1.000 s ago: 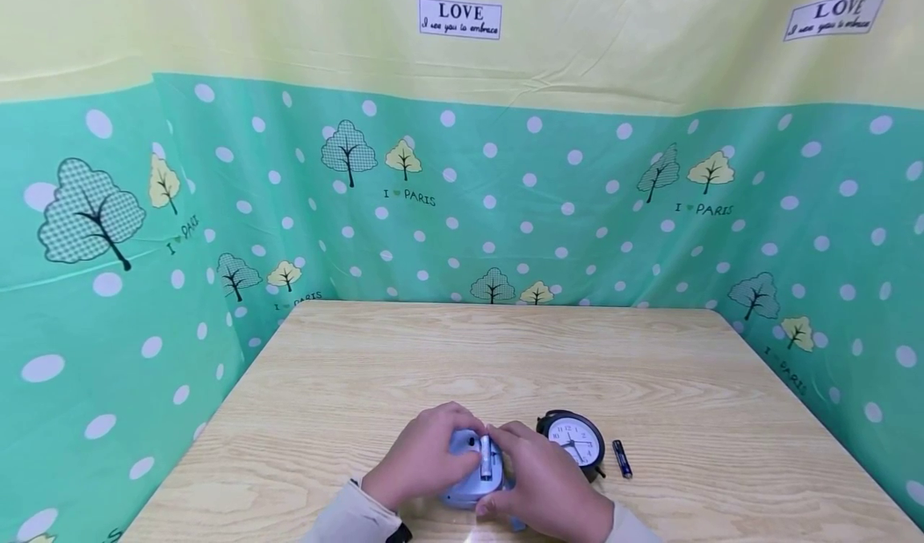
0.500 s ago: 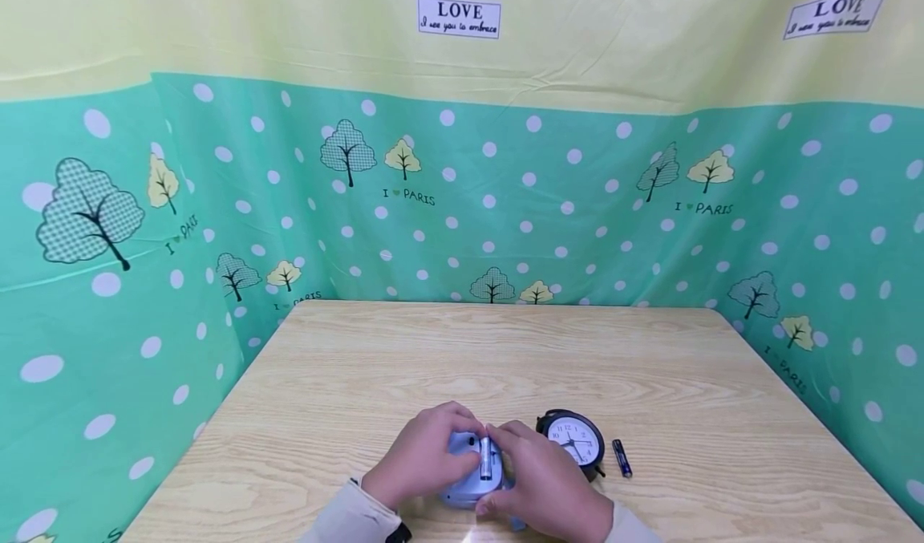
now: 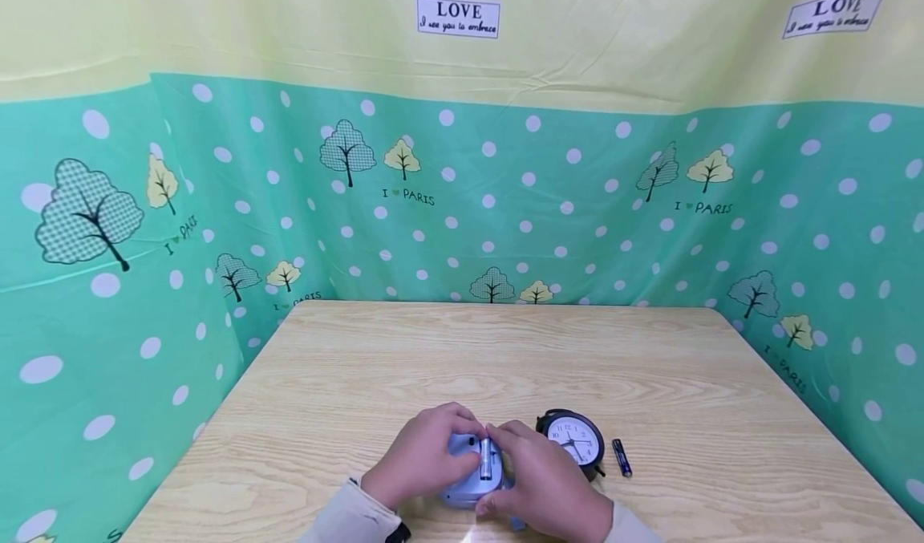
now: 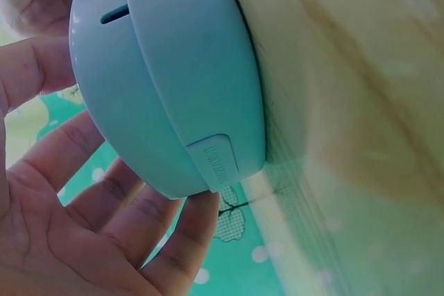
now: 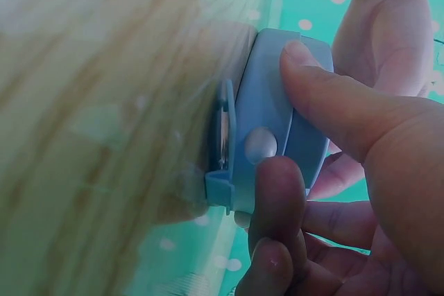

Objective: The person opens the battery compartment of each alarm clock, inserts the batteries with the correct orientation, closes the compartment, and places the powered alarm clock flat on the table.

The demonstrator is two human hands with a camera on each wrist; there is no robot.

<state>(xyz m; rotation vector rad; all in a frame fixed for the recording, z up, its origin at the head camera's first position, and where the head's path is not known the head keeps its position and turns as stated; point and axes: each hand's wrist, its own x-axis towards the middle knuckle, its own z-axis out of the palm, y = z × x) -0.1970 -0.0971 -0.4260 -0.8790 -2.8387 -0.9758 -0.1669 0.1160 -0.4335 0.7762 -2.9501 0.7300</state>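
A light-blue rounded device (image 3: pixel 458 492) lies back up on the table, a battery (image 3: pixel 486 461) in the slot on its top. From the left, my left hand (image 3: pixel 426 456) holds it, thumb at the battery and fingers along the far edge. My right hand (image 3: pixel 546 479) grips its right side, thumb on the near side and index finger by the battery's far end. The left wrist view shows several left fingertips against the casing (image 4: pixel 194 81). A pale round button (image 5: pixel 261 145) and a blue bracket-like piece (image 5: pixel 220 188) low on the side show in the right wrist view.
A black round alarm clock (image 3: pixel 573 442) with a white dial sits just right of my right hand. To its right, a dark loose battery (image 3: pixel 622 458) lies on the wooden table (image 3: pixel 462 350). A green and yellow printed cloth (image 3: pixel 527 206) hangs behind and at both sides.
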